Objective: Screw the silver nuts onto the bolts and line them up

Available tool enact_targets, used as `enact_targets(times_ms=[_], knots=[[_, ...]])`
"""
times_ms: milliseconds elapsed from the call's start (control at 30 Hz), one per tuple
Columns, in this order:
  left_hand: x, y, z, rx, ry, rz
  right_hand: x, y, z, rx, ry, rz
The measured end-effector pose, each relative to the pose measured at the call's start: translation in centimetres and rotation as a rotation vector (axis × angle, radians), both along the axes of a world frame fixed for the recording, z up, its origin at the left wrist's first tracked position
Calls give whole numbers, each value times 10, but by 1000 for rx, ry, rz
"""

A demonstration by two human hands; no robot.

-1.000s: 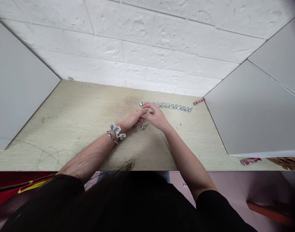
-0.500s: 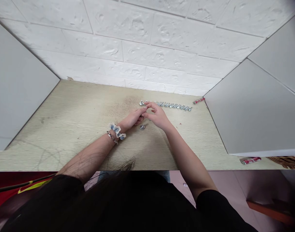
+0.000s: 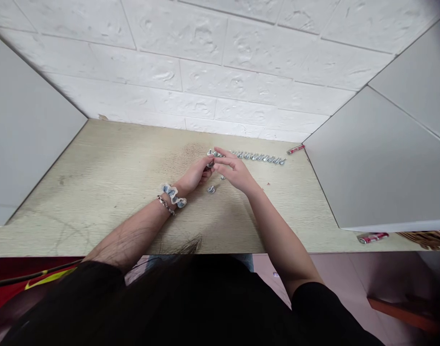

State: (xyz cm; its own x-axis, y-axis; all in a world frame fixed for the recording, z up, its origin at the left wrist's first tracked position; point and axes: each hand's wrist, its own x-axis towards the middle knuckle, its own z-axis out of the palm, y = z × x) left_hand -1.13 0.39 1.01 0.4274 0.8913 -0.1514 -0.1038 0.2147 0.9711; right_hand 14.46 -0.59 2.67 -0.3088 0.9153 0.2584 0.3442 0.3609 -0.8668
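My left hand [image 3: 196, 175] is closed, its thumb and fingers pinching a small silver bolt with a washer [image 3: 210, 164], partly hidden by the fingers. Just to the right, my right hand [image 3: 238, 174] has its fingers stretched out and apart; the thumb and a fingertip come up close to that bolt, and whether they touch it I cannot tell. A loose bolt with a round washer [image 3: 211, 189] stands on the tabletop below the hands. Another small metal piece [image 3: 223, 177] lies under my right hand. Behind the fingers runs a row of several similar bolts [image 3: 259, 157].
The pale wooden tabletop [image 3: 126, 192] meets a white brick-patterned wall [image 3: 198, 72]. Grey-white panels [image 3: 371, 163] close in both sides. One red battery [image 3: 295, 149] lies at the row's right end, another red battery [image 3: 374, 238] by a brown woven item [image 3: 425, 239] near the front edge.
My right hand's fingers have spread from a curled pinch and stretched out. More of the bolt in my left hand and of the small piece below now shows.
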Motion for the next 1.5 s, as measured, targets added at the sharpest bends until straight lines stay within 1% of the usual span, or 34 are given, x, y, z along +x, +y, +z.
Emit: enact_targets(times_ms=[100, 200, 267, 367, 500, 633, 800, 1000, 1200, 1267, 1433, 1500], knots=[[-3, 3, 1, -36, 6, 15, 1, 1, 2, 28, 53, -79], [-3, 4, 1, -48, 20, -5, 0, 3, 0, 69, 60, -108], [-1, 3, 0, -43, 32, -35, -1, 4, -3, 76, 32, -94], [1, 0, -1, -36, 30, -79, -1, 7, -6, 45, -21, -55], [2, -2, -1, -23, 10, -122, 0, 7, -6, 9, -40, -30], [2, -4, 0, 15, 36, -164, -2, 5, -6, -16, -66, 10], [3, -6, 0, 55, 15, -133, -8, 1, -7, -42, -122, 27], [2, -2, -2, 25, 1, -79, -2, 1, -5, -46, -65, 66], [-1, 3, -1, -25, -26, -42, 4, 5, -1, -88, 31, -8], [-1, 4, 0, -38, -15, -35, 4, 6, -1, -73, 37, -46], [1, 2, 0, -28, 22, -67, -2, 6, -4, -25, 28, -142], [1, 1, 0, -15, 29, -70, -3, 5, -5, -8, 14, -157]])
